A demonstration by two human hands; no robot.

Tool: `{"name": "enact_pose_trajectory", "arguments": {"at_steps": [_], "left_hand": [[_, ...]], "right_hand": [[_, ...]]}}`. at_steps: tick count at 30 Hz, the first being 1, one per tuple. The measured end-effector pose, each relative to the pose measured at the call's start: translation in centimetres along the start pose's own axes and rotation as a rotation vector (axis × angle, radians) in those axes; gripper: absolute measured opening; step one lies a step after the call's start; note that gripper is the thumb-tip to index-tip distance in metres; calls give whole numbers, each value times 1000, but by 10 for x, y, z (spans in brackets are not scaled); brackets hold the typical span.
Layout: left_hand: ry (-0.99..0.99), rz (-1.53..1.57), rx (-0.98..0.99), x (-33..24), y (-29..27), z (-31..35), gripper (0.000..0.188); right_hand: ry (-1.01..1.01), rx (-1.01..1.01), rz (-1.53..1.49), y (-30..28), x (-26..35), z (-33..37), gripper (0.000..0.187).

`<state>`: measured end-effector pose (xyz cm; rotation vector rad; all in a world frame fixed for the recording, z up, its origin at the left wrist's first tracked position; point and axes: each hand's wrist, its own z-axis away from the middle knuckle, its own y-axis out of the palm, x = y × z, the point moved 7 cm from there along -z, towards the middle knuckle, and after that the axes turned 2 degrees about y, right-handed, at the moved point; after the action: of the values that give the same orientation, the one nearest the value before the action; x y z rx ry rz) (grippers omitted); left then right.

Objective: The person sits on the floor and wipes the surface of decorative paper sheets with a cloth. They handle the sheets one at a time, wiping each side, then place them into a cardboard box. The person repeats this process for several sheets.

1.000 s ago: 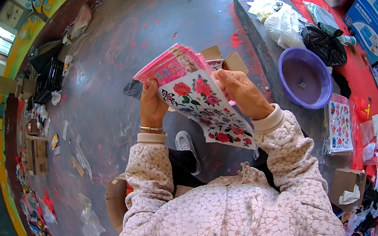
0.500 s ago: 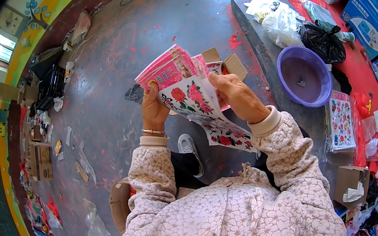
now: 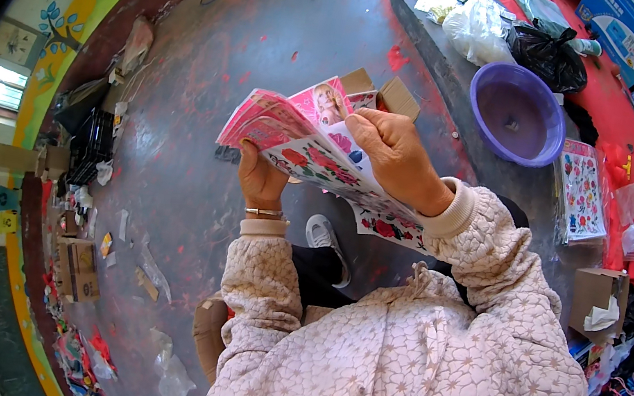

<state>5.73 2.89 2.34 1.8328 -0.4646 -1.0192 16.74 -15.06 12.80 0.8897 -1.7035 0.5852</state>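
Observation:
A sheaf of pink-edged printed sheets [image 3: 267, 117] is held up in front of me, with red roses and dark leaves on the white part. My left hand [image 3: 260, 178] grips the sheaf at its lower left edge, thumb on top. My right hand [image 3: 398, 157] is closed, fingers bent, on the right edge of the upper sheets, which stand fanned apart from the lower ones. A rose-printed sheet [image 3: 387, 224] hangs down under my right wrist. Behind the sheaf, an opened cardboard box [image 3: 399, 99] shows only its flaps and part of its top.
On the raised ledge at right stand a purple basin [image 3: 557, 145], a black plastic bag [image 3: 550, 59], white plastic bags [image 3: 476, 28] and a packed pile of floral sheets [image 3: 583, 194]. A small carton [image 3: 597, 302] sits nearer. Along the left wall are a black crate [image 3: 91, 146] and a cardboard box [image 3: 77, 270].
The sheaf has tilted flatter and its left end has dropped. Its upper sheets have fanned apart, showing a picture on one. Both hands still hold it.

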Motion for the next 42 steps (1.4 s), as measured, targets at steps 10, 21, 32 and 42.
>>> {"name": "enact_pose_trajectory", "arguments": {"at_steps": [10,21,32,42], "left_hand": [[-63,-3,-28,8,3,-3,43],[-31,-62,-50,11,14,-10,26],[15,-164,-154,6,20,-10,14],[10,-44,-70,5,17,-9,15]], "right_hand": [[-40,-23,81,-1,22,1,26],[-14,-60,137,-16,13,-16,29],[95,2,-159,-7,5,-19,24],[199,37,-317,0,-5,-13,22]]}}
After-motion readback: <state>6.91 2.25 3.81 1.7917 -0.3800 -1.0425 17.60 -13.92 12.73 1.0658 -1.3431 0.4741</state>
